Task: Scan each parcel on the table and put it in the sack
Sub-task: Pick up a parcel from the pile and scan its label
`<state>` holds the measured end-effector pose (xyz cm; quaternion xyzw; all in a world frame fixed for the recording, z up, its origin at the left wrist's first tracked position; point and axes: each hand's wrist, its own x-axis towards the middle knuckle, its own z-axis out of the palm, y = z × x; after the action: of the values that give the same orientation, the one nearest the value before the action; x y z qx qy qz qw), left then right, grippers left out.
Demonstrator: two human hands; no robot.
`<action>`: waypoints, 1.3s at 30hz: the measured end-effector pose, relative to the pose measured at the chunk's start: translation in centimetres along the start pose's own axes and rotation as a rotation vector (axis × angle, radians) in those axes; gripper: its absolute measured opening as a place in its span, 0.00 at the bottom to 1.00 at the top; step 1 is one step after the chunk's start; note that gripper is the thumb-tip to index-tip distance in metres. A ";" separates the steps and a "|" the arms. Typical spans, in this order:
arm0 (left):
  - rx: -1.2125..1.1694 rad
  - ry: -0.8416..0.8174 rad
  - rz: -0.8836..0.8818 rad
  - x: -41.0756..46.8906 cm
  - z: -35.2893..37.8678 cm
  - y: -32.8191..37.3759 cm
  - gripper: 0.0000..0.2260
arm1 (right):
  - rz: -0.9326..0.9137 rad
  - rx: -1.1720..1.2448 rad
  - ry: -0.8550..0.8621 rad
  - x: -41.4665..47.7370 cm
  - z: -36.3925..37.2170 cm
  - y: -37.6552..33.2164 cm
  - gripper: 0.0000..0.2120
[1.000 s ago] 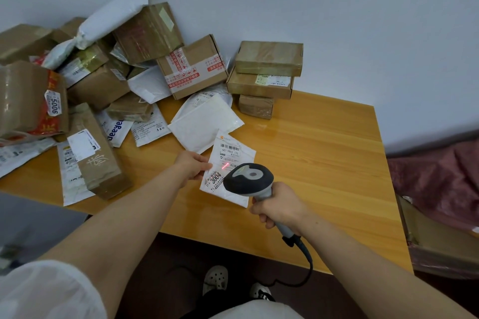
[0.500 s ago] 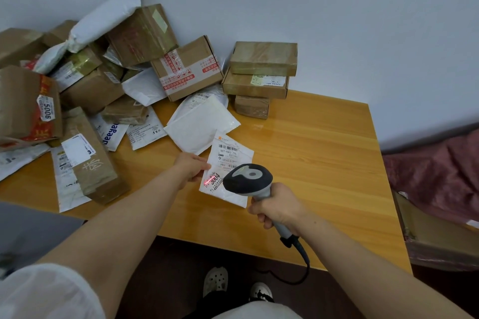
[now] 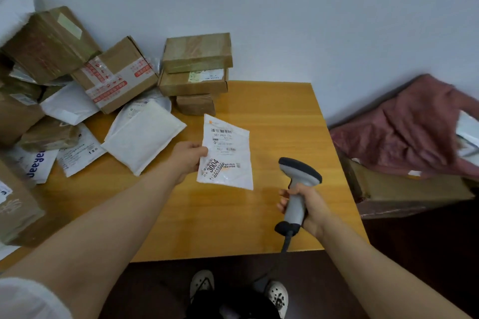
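Left hand [image 3: 188,159] pinching white parcel [image 3: 226,155] by left edge, right hand [image 3: 307,206] gripping scanner [image 3: 298,189] nearby

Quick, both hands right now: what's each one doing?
Left hand: closed on the edge of the white parcel, label facing up.
Right hand: closed around the scanner handle.

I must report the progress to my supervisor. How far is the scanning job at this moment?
Done: the red sack beside the table shows something white in its opening, perhaps a parcel. In hand: the left hand holds a white envelope marked 3004 above the table; the right hand grips the scanner, aimed away from it. Left: many boxes and mailers lie piled.
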<state>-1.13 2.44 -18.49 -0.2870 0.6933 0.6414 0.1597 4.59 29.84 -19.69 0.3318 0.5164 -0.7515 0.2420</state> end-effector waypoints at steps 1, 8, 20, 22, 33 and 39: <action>0.001 -0.005 0.013 -0.1 1.4 0.4 0.07 | -0.008 0.033 0.046 0.4 -1.8 -0.4 0.09; -0.011 0.040 0.066 -1.8 11.5 2.6 0.07 | -0.053 -0.019 0.241 2.9 -11.4 -2.8 0.15; 0.029 0.066 0.083 -2.9 20.4 3.9 0.09 | -0.036 -0.356 0.199 5.6 -16.5 -4.9 0.24; 0.043 0.042 0.084 -2.4 21.9 4.6 0.09 | -0.039 -0.411 0.212 5.4 -17.2 -5.4 0.24; 0.166 -0.181 0.071 -2.1 35.4 9.1 0.15 | -0.058 0.125 0.181 2.7 -24.8 -13.1 0.21; 0.226 -0.269 0.152 -3.1 47.2 11.7 0.14 | -0.271 0.266 0.058 1.4 -32.4 -20.2 0.20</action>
<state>-12.64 49.51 -13.26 -0.1259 0.7530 0.6022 0.2333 -2.52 67.21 -16.26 0.3099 0.4591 -0.8290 0.0774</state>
